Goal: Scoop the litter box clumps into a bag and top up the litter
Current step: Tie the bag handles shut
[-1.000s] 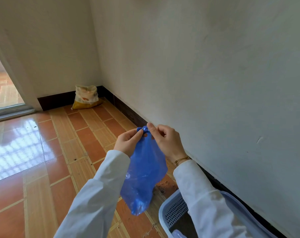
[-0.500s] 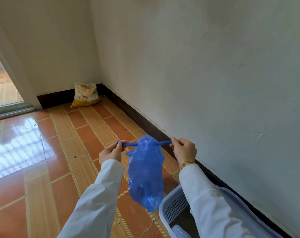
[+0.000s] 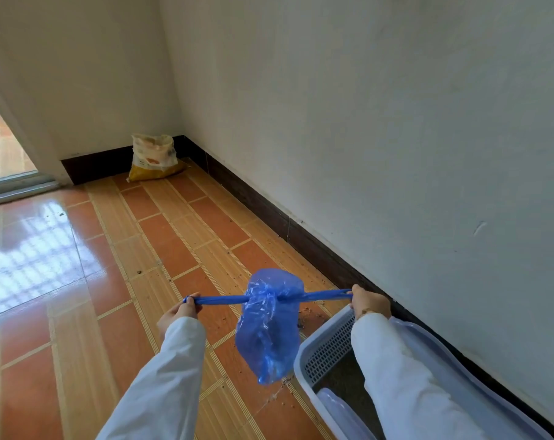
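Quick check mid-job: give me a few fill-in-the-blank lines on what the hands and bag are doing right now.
1. Each hand, left hand and right hand, pulls one handle of the ____-coloured bag.
2. The handles are stretched in ____ directions, left and right.
3. The litter box lies under the ____ arm.
4. The yellow and white sack stands in the room's ____.

Missing words: blue; opposite; right; corner

Under me is a glossy tiled floor [image 3: 174, 249], orange-red tiles set between ribbed tan strips, with window light reflected on its left side. My pale litter box [image 3: 329, 347] sits on it at lower right, close along the dark skirting board [image 3: 301, 236]. Loose litter granules [image 3: 310, 312] are scattered near the box. In the far corner a white-and-yellow sack [image 3: 155, 157] stands on the tiles.
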Action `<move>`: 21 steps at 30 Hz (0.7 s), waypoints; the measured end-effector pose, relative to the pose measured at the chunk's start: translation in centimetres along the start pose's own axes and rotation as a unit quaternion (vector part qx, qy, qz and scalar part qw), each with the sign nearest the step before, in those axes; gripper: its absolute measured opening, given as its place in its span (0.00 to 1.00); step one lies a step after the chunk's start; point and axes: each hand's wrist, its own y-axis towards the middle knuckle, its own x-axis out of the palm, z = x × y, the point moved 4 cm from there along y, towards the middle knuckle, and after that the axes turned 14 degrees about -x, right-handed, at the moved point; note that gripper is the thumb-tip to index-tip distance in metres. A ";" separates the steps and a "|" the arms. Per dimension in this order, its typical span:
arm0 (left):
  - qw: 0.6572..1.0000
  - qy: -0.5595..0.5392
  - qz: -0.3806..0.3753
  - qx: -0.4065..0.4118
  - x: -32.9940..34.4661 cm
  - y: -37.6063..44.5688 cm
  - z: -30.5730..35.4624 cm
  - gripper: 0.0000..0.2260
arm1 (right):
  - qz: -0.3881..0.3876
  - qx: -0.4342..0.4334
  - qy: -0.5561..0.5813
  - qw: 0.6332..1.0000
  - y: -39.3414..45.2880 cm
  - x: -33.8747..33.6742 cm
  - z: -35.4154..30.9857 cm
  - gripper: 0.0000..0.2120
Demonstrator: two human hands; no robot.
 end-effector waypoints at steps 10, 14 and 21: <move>0.998 -0.057 -0.009 -0.009 -1.8 -0.6 -1.4 0.18 | 0.019 0.065 0.046 0.997 -0.1 -0.3 1.6 0.14; 0.993 -0.041 -0.002 0.108 -0.9 -4.4 1.2 0.08 | 0.004 -0.020 0.097 0.995 0.6 -0.5 -0.8 0.14; 0.929 0.107 -0.190 0.300 3.7 -12.4 6.2 0.12 | -0.113 -0.226 0.172 0.952 -2.4 1.6 -8.7 0.12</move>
